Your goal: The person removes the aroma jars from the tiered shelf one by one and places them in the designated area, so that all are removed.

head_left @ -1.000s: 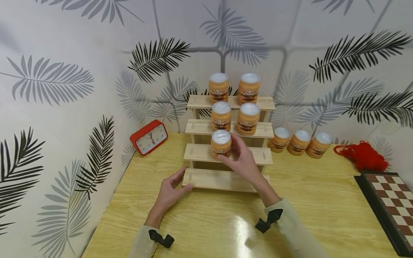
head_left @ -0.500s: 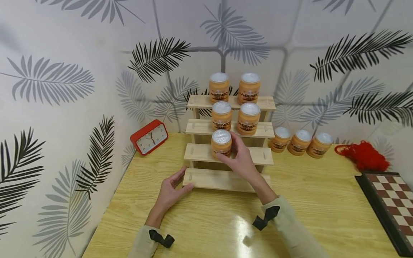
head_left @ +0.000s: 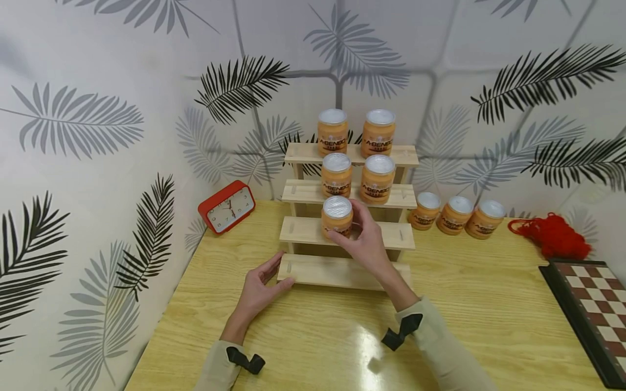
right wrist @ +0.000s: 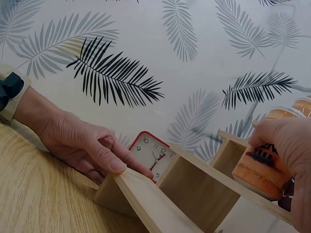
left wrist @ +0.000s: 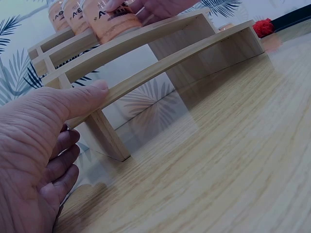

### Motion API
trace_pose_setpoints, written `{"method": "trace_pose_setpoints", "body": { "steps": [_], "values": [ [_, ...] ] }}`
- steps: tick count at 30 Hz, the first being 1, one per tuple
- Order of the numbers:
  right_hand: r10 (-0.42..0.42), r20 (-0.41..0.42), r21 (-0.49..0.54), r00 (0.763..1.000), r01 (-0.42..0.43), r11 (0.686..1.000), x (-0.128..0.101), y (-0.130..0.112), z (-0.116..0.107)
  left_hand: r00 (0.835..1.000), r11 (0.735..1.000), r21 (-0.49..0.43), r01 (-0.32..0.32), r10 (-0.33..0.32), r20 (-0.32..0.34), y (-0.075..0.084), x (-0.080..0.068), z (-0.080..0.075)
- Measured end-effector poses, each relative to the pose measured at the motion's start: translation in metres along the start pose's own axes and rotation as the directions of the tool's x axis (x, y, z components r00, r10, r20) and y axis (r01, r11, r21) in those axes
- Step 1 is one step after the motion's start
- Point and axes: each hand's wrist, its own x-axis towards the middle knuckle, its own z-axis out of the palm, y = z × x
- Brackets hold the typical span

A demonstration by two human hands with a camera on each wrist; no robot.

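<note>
right hand (head_left: 364, 241): fingers and thumb curled round the orange jar (head_left: 337, 216), centre of the head view, gripping its sides below the silver lid; the right wrist view shows the same jar (right wrist: 262, 167) under the fingers at right edge.
orange jar: stands upright on the left part of the second step from the bottom of the wooden stepped rack (head_left: 342, 271), in line with the left-hand jars above it, which would keep the columns matched.
left hand (head_left: 259, 290): relaxed and holding nothing, thumb tip pressed against the left end of the lowest step (left wrist: 146, 73); likely steadying the rack so it does not slide on the glossy table (head_left: 489, 304).
upper steps: four more jars in two pairs, labels facing forward.
spare jars (head_left: 454, 215): three in a row on the table just right of the rack, near the wall.
open room: the right half of the second step and the whole lowest step are bare; the table in front of the rack is free.
edges: red clock (head_left: 226, 207) leans at the wall left of the rack; red yarn (head_left: 552, 237) and a chessboard (head_left: 587, 309) sit at lower right, well apart from both hands.
</note>
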Motion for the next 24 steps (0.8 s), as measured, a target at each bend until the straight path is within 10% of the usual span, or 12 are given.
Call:
{"method": "trace_pose_setpoints", "body": {
  "steps": [24],
  "values": [
    [-0.045,-0.146,-0.072,0.988,0.034,0.997,-0.017,-0.007,-0.032,1.0,1.0,-0.008,0.001,-0.001,0.002,0.0,0.0,-0.001]
  ]
}}
